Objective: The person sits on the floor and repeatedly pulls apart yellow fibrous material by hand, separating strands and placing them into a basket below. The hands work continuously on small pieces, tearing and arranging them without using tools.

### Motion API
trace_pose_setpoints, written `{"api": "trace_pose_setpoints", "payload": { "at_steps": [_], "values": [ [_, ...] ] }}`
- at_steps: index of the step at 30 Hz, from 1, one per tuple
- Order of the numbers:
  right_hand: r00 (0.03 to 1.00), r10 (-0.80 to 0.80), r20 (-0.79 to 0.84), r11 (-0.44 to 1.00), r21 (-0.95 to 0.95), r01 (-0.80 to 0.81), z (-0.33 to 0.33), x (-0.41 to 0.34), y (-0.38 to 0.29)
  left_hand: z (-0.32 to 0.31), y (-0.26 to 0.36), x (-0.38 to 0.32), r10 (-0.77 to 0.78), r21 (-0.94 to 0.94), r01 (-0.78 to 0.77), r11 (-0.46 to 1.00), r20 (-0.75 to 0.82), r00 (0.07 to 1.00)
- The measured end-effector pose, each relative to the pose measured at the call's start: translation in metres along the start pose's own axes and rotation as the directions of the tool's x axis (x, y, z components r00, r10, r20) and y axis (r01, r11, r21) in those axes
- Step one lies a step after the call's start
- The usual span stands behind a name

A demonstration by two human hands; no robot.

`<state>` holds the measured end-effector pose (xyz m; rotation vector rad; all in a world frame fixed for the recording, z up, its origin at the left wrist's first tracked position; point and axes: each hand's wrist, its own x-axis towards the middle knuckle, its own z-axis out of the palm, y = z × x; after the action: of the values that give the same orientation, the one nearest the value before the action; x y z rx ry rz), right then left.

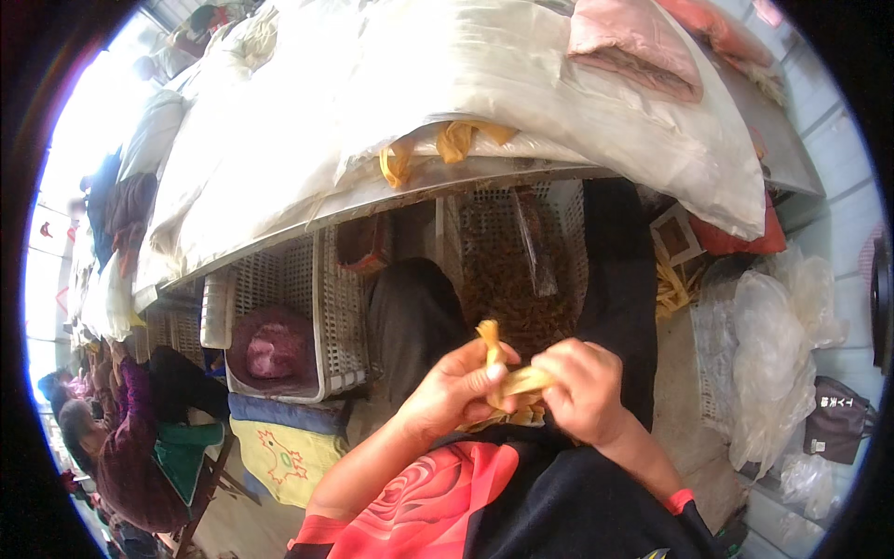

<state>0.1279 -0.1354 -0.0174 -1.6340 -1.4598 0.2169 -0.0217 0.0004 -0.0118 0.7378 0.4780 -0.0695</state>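
Observation:
A twisted, pale yellow strip of pliable sheet material is stretched between my hands above my lap. My left hand pinches it between thumb and fingers, and one bunched end sticks up over the thumb. The other end is gripped by my right hand, which is slightly blurred. More folded yellow strips lie in my lap below, partly hidden by both hands. Beyond my hands, between my knees, a white plastic basket holds a mass of small brown pieces and a clear plastic-wrapped item.
A metal-edged table covered with white plastic sheeting spans the front, yellow pieces at its edge. At left stand a second basket containing a purple bag, a stool with yellow cloth and a seated person. Plastic bags hang right.

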Motion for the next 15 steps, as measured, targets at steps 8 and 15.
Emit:
{"api": "trace_pose_setpoints", "payload": {
  "at_steps": [8,15],
  "values": [
    [0.998,0.014,0.057,0.969,0.245,-0.028,-0.004,0.006,0.004,0.003,-0.005,0.010,0.170,0.282,-0.134,0.950,-0.105,0.980],
    [0.965,0.234,0.122,0.901,0.346,-0.262,0.024,0.006,0.039,-0.009,-0.008,0.024,-0.018,0.129,0.025,0.991,-0.051,0.999]
  ]
}}
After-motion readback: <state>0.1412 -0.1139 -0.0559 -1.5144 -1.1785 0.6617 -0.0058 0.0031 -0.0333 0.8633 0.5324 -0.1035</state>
